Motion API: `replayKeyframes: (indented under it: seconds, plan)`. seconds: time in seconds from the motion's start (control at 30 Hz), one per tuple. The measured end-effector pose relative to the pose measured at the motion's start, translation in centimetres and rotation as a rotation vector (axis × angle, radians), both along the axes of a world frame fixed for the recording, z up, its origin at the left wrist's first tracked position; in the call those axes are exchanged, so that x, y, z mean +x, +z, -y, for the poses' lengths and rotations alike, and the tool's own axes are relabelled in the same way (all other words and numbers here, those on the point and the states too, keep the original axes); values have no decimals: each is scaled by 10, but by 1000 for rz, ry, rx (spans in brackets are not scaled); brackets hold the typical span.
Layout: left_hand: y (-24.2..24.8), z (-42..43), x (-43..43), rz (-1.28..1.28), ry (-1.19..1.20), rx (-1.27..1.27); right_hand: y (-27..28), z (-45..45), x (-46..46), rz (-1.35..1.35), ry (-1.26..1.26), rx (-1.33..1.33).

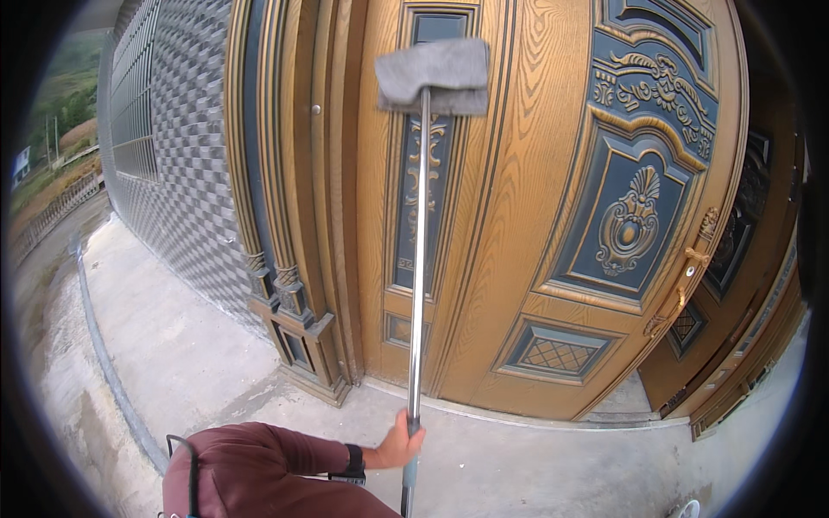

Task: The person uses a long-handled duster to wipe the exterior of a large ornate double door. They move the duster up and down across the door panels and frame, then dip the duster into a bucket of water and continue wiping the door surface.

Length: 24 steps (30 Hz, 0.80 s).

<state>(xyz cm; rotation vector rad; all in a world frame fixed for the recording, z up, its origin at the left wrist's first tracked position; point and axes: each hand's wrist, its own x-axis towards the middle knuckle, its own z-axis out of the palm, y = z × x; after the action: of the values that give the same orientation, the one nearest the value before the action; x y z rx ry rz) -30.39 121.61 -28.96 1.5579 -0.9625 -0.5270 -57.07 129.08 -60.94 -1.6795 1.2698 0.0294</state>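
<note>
My left hand [403, 441], at the lower middle, is closed around the metal pole [420, 272] of a flat mop, at a dark and blue-grey grip section. A dark band is on that wrist, below a maroon sleeve. The pole runs upright to a grey cloth mop head [432, 74], slightly blurred, in front of the upper part of the narrow side panel [440, 27] of a wood-grain door. Whether the cloth touches the panel cannot be told. My right hand is out of view. The wide door leaf [537, 162], with blue carved panels, stands to the right of the mop.
A fluted door-frame column [275, 162] stands left of the mop, beside a grey checkered tile wall [194, 129] with a barred window. Door handles [696, 256] project at right, near a darker open doorway. Concrete floor [175, 311] and a low threshold [505, 416] lie below.
</note>
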Motion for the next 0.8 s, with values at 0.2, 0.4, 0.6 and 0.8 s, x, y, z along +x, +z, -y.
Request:
replayKeyframes:
  seconds: [0.2,0.4,0.6,0.8]
  plan:
    - [-15,-31,-2,-85,-313,15,-5,-23,-18,-35,-4,-1]
    - [115,69,118,-428,-184,-236,74,6,66,139,-67,-172]
    - [322,136,217,-109,-42,-497,251,83,217,642,-119,-388]
    - [294,152,239,199,45,-500,218,107,255,395,-161,-429]
